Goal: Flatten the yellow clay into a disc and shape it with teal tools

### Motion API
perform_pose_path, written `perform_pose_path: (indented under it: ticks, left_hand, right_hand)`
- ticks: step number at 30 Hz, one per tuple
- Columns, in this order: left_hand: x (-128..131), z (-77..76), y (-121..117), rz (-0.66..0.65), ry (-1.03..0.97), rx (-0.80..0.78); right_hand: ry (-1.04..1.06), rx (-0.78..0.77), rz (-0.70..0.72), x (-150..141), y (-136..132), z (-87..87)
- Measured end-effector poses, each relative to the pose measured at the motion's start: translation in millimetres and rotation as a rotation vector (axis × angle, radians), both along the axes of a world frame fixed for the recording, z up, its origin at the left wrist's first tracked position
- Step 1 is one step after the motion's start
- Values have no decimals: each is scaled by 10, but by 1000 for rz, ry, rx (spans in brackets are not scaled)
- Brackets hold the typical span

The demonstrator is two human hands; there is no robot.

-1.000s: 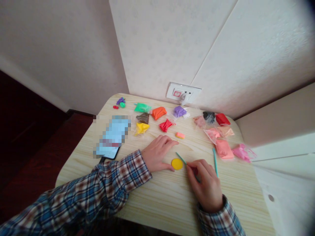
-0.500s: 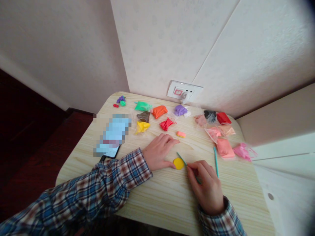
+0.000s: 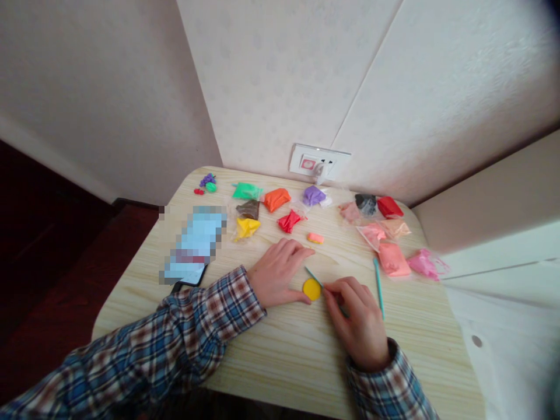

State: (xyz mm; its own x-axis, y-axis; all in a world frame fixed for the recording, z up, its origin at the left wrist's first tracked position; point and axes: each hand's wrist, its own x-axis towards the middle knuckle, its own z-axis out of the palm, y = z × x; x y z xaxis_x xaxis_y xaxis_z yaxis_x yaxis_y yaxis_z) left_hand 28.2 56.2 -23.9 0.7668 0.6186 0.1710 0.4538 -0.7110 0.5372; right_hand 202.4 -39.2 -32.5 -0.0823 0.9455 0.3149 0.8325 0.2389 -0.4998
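Nearest, the right hand (image 3: pixel 356 318) pinches a thin green stick (image 3: pixel 313 276) along the far-right edge of a yellow disc (image 3: pixel 312 289) on the tabletop (image 3: pixel 284 344); contact cannot be told. That hand sits slightly closer to the disc than half a second earlier. The left hand (image 3: pixel 277 274), thumb and fingers spread wide, thumb at the disc's near-left edge, looks little changed. The disc appears already flattened and rounded, its face seemingly unworked so far. Beyond lie a pink-and-yellow piece (image 3: pixel 315 238), an orange packet (image 3: pixel 276 200) and a finished-looking purple cluster (image 3: pixel 207 179).
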Motion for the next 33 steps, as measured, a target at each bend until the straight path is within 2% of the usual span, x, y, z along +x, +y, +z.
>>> perform_pose_path:
  ticks: [4,8,14,19,25,30,33]
  left_hand:
    - [-16,1,8,5,-8,7]
    - [-40,4,12,7,-19,-2]
    - [-19,15,-12,25,12,4]
    - [-30,2,-12,37,-8,-11]
    - [11,11,-40,55,30,5]
    - [-6,13,-40,56,13,-6]
    - [-4,22,-42,55,20,-1]
  right_hand:
    - [-6,15,37,-21,49,3]
    - [-15,48,-1,26,10,-17]
    - [-21,12,1,19,38,-22]
    - [-68,76,-30,29,85,-33]
    - [-126,46,44,-7,135,-6]
    - [-140,86,5,15,160,-10]
    - [-152,69,44,4,171,-6]
